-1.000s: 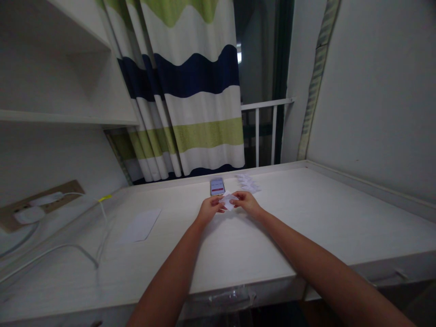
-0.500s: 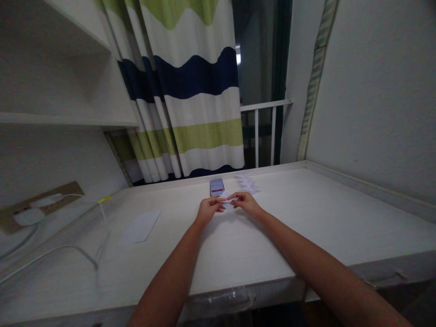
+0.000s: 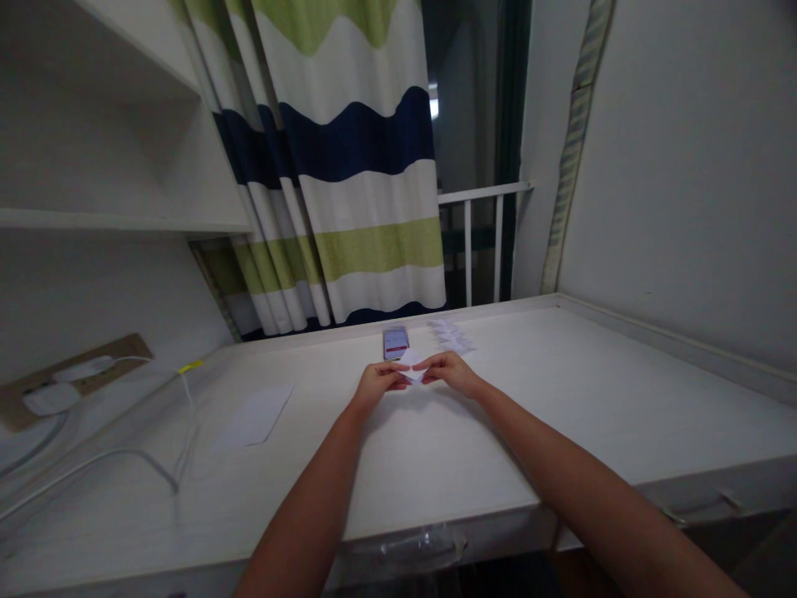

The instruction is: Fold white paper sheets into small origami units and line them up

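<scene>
A small folded piece of white paper is held between my two hands over the middle of the desk. My left hand pinches its left corner, and my right hand pinches the right corner. The paper's folds stand partly raised, with a point toward me. Just beyond it lies a phone with a lit screen. Several white folded paper pieces sit in a row behind my right hand.
White paper sheets lie to the left on the white desk. White cables run from a wall socket strip at far left. A striped curtain hangs behind the desk, beside a white railing.
Both hands have shifted their fingers to the paper's opposite corners. The folded paper now shows as a wider diamond shape between them.
</scene>
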`<action>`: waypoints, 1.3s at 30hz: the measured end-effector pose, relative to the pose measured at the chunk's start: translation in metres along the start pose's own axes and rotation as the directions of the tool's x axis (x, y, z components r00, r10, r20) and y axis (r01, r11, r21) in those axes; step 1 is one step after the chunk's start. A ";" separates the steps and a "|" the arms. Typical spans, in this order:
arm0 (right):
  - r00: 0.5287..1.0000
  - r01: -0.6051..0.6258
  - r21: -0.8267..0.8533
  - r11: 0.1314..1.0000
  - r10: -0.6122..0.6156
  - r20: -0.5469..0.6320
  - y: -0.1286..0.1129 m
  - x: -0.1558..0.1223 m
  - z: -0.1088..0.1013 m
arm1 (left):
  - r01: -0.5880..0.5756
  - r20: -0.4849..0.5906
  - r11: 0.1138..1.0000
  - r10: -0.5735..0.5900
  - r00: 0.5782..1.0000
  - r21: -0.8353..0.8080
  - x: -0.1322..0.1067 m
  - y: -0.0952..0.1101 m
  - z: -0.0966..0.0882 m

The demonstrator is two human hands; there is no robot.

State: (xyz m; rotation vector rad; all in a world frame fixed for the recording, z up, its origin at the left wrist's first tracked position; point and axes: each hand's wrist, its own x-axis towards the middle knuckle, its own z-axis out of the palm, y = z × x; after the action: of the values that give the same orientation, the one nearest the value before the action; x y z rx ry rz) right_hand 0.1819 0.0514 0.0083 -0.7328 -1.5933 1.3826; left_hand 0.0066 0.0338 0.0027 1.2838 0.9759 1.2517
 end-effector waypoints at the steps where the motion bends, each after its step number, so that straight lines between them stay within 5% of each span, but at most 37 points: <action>1: 1.000 0.003 -0.001 1.000 -0.003 0.005 0.001 0.000 0.000 | 0.007 0.014 1.000 -0.007 1.000 -0.020 0.000 0.000 0.000; 6: 0.999 0.033 -0.025 0.999 -0.033 -0.003 0.009 0.003 -0.003 | 0.062 0.100 0.992 -0.051 0.994 -0.106 -0.002 0.003 -0.001; 11: 0.996 0.087 -0.109 0.990 -0.088 -0.003 0.016 0.007 -0.003 | 0.047 -0.017 0.999 -0.047 0.999 -0.019 0.000 0.002 0.002; 18: 0.988 0.126 -0.009 0.992 -0.126 -0.086 0.009 0.002 0.001 | -0.032 -0.067 0.999 0.032 0.997 0.002 0.007 -0.003 0.000; 39: 0.990 0.054 0.052 0.997 -0.047 -0.131 0.013 0.010 -0.003 | -0.082 -0.058 0.996 0.083 0.995 0.021 0.004 0.000 -0.001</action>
State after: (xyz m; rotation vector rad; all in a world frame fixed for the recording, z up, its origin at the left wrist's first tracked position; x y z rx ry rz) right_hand 0.1787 0.0643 -0.0023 -0.7297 -1.4570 1.3109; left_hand 0.0064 0.0379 0.0028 1.3193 0.9863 1.3537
